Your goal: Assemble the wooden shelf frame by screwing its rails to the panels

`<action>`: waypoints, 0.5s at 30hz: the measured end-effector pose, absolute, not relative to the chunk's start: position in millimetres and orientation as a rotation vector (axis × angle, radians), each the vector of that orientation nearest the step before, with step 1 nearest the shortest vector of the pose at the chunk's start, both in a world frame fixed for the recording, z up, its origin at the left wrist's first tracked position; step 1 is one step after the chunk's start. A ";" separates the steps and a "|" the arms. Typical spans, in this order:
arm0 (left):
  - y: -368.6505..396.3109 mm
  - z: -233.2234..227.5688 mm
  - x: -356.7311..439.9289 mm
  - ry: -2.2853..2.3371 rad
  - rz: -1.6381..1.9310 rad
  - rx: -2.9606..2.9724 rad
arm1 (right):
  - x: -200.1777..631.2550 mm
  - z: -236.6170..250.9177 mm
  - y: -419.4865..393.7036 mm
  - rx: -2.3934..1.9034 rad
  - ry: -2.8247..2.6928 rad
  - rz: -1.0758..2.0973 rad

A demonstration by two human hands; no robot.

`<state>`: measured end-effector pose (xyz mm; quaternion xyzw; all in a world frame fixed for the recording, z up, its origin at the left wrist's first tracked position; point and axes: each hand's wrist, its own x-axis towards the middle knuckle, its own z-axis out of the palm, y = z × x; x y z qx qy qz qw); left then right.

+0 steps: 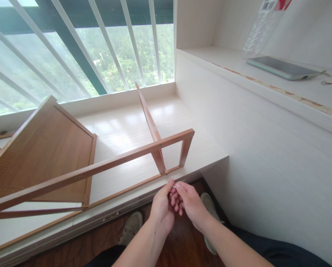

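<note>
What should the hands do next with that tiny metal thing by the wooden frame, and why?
Probably bring the small metal piece up to the frame's lower rail. The left hand and right hand pinch it together just below that rail, near where the upright slat meets it. One screw already sits in the upper rail. What kind of piece it is cannot be told.
</note>
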<state>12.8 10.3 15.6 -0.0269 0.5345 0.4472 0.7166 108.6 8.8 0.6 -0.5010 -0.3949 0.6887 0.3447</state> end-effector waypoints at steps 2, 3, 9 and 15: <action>7.5 16.6 13.6 1.172 0.968 -0.026 | 107.9 0.4 10.5 -1.271 -0.954 1.894; 6.0 16.4 13.8 1.164 0.979 -0.007 | 108.3 0.2 11.4 -1.261 -0.922 1.930; 3.4 7.6 12.1 1.139 1.101 0.050 | 112.0 -4.0 8.8 -1.340 -0.967 1.786; 6.4 0.6 9.5 1.181 1.124 -0.044 | 118.1 -2.2 2.7 -1.456 -1.501 1.234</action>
